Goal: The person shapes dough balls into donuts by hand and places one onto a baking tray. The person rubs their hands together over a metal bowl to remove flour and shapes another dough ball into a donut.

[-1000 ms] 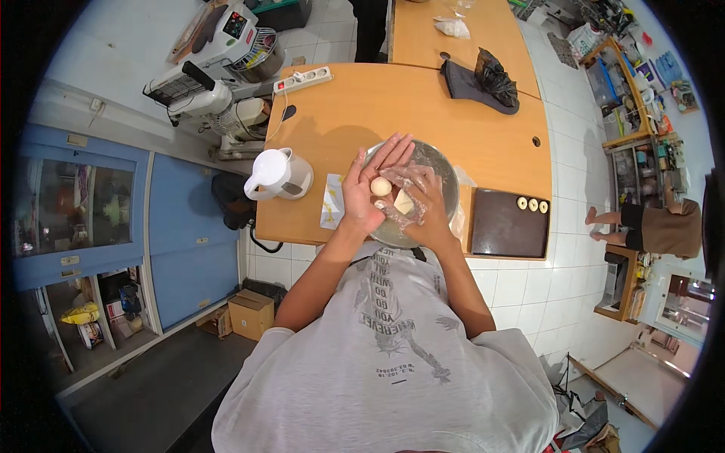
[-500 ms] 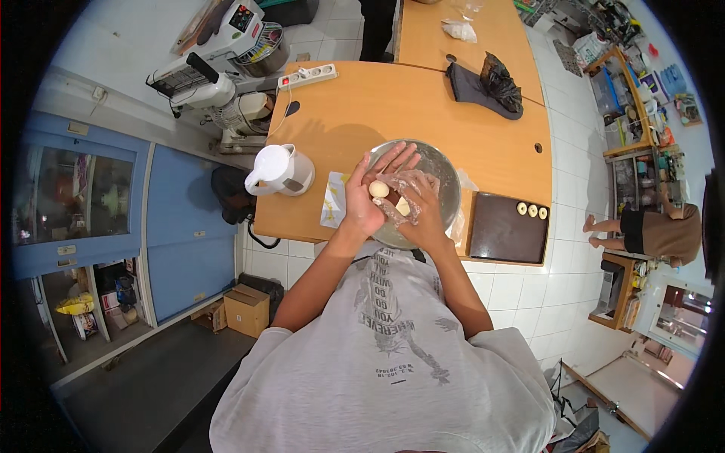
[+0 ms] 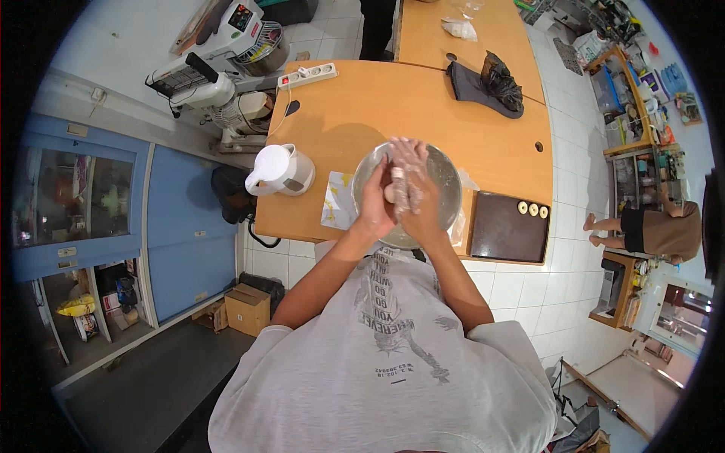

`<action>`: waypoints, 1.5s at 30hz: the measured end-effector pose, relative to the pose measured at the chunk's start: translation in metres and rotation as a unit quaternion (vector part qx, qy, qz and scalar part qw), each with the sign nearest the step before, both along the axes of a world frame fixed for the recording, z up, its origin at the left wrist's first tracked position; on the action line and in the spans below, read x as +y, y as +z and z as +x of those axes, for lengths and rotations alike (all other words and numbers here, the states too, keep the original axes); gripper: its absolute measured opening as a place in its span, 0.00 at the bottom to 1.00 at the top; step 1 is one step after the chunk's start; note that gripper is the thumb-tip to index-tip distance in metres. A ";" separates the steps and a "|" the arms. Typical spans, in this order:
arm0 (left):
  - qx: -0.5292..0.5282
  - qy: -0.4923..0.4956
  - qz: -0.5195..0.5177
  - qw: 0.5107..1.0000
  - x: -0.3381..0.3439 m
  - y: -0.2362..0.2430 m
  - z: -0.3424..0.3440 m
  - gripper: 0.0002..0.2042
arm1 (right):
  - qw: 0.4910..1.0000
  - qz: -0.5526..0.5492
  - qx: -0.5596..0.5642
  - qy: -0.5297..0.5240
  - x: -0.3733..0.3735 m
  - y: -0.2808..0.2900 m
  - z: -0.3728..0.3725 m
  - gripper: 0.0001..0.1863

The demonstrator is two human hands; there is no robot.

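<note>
Over a metal bowl (image 3: 448,202) on the wooden table, my left hand (image 3: 375,198) and my right hand (image 3: 415,185) are closed together around a pale dough ball (image 3: 390,193), mostly hidden between them. The left is bare; the right wears a clear plastic glove with whitish residue, its fingers laid over the left palm. Left of the bowl lie a printed paper sheet (image 3: 335,204) and a white kettle (image 3: 276,167). To the right is a dark baking tray (image 3: 506,230) with three small dough rings (image 3: 532,209) near its far edge.
A power strip (image 3: 306,74) and a dark bundle (image 3: 483,87) lie farther back on the table (image 3: 325,106). Mixers (image 3: 249,49) stand at left, by blue cabinets (image 3: 189,226). A person (image 3: 664,226) in brown is at the right shelves; another's dark legs (image 3: 375,26) show beyond the table.
My right hand has come up over the left palm and my hands have closed together, covering the dough ball that was exposed. The pale piece seen lower in the bowl is now hidden.
</note>
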State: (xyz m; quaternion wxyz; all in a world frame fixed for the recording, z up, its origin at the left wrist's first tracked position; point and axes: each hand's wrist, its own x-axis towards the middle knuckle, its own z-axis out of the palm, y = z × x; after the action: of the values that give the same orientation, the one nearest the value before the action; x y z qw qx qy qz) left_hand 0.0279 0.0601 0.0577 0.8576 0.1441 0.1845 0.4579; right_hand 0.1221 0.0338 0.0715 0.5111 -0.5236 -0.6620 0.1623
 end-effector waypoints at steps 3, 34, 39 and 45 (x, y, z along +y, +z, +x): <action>-0.046 0.034 0.012 0.998 0.003 -0.013 0.011 0.31 | 0.999 0.010 0.019 0.025 0.011 -0.012 -0.008 0.24; 0.045 0.004 0.102 0.994 -0.013 -0.003 0.006 0.34 | 0.990 -0.101 0.077 0.057 0.002 -0.035 -0.013 0.27; -0.014 0.020 -0.023 0.999 0.019 -0.009 -0.014 0.33 | 0.994 -0.038 0.063 0.079 -0.002 -0.015 -0.024 0.28; -0.045 -0.034 0.070 0.996 -0.017 -0.008 -0.004 0.35 | 0.991 -0.005 -0.021 0.134 0.005 -0.028 -0.019 0.31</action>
State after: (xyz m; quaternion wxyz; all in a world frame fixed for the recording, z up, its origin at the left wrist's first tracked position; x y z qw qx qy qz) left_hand 0.0239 0.0436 0.0495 0.8680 0.1895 0.1081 0.4462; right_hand 0.1032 0.0392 0.0439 0.4680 -0.4358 -0.7361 0.2219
